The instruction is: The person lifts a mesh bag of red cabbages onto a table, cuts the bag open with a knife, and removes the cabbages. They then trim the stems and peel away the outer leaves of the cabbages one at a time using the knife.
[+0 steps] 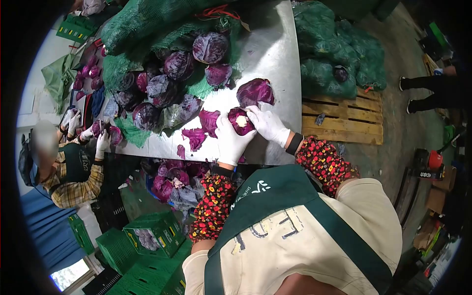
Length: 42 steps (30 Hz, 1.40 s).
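Note:
A red cabbage (242,121) with its pale stem end facing up is held just above or on the metal table, near its front edge. My left hand (233,140), in a white glove, is wrapped round its left side. My right hand (267,127), also gloved, grips its upper right side with bent fingers. A large loose cabbage leaf (255,92) lies just beyond my hands. Torn purple leaves (195,139) are scattered left of my left hand, and another leaf piece (209,122) lies close to it.
Several red cabbages (178,66) spill from a green mesh sack (142,24) on the metal table (275,39). Below the edge is a heap of leaves (169,182). Green crates (152,233) stand lower left. A co-worker (78,167) handles cabbage at left. Full sacks (339,54) rest on a pallet (344,123).

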Each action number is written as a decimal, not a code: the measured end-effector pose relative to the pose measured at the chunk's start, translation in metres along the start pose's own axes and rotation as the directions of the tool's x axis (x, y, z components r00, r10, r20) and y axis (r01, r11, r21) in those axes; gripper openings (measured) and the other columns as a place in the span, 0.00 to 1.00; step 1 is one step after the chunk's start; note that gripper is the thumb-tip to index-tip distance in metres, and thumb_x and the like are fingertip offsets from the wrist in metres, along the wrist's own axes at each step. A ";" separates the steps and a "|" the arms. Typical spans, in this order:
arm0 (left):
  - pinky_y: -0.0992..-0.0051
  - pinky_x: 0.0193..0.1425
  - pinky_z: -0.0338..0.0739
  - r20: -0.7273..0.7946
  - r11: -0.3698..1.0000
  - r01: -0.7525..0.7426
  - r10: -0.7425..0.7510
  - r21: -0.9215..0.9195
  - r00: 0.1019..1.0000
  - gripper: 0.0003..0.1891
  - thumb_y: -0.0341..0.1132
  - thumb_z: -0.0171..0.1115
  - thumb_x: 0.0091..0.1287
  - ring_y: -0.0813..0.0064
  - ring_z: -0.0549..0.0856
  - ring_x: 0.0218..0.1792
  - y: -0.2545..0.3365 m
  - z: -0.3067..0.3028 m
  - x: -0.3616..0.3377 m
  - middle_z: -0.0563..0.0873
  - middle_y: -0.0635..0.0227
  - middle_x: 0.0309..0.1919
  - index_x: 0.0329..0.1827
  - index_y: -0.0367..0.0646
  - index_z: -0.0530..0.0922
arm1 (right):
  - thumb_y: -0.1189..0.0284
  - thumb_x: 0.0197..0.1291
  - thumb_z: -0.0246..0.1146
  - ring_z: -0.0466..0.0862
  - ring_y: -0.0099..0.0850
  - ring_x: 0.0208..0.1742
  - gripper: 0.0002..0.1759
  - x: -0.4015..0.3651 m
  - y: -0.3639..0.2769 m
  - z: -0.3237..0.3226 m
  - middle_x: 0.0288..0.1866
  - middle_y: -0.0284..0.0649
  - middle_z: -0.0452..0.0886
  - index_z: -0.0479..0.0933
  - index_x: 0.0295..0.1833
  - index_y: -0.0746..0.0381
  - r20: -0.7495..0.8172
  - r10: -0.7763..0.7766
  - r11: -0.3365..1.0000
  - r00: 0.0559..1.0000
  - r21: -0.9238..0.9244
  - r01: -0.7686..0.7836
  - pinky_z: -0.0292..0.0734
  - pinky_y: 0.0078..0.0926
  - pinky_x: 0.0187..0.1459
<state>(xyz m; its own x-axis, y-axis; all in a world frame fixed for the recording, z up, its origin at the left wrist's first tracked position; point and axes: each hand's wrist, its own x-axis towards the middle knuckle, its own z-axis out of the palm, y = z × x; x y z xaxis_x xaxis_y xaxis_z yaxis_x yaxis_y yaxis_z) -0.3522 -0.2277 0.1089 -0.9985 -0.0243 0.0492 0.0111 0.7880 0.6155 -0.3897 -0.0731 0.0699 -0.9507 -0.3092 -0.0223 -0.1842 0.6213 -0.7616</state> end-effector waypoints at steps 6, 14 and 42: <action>0.60 0.68 0.64 -0.090 0.974 -0.155 0.141 -0.167 0.986 0.52 0.40 0.82 0.40 0.50 0.68 0.64 -0.026 -0.006 -0.026 0.68 0.48 0.60 0.67 0.33 0.59 | 0.61 0.72 0.43 0.82 0.52 0.47 0.21 0.027 0.041 -0.003 0.47 0.56 0.80 0.73 0.50 0.67 -0.017 -0.111 0.967 0.994 -0.232 0.104 0.78 0.47 0.49; 0.60 0.66 0.68 -0.070 0.999 0.010 -0.012 -0.033 0.997 0.54 0.45 0.82 0.41 0.52 0.71 0.60 -0.031 -0.028 -0.043 0.68 0.49 0.57 0.69 0.33 0.58 | 0.59 0.71 0.47 0.83 0.55 0.39 0.26 0.033 0.012 -0.011 0.51 0.65 0.77 0.62 0.65 0.66 0.126 0.065 0.975 0.990 -0.220 -0.036 0.78 0.49 0.43; 0.63 0.57 0.75 0.068 0.977 0.082 -0.070 -0.199 0.995 0.42 0.44 0.80 0.45 0.58 0.81 0.53 -0.046 0.002 -0.004 0.80 0.47 0.51 0.58 0.28 0.68 | 0.54 0.69 0.46 0.84 0.47 0.40 0.19 -0.016 -0.028 0.010 0.45 0.47 0.82 0.76 0.49 0.54 0.021 -0.155 0.965 0.988 -0.209 0.156 0.78 0.44 0.39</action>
<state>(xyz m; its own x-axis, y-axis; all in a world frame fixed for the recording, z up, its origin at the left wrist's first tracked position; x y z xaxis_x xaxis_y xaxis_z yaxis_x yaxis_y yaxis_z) -0.3491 -0.2624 0.0789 -0.9982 -0.0377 -0.0473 -0.0604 0.6452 0.7616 -0.3663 -0.0932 0.0850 -0.9053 -0.4169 0.0821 -0.3780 0.7021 -0.6035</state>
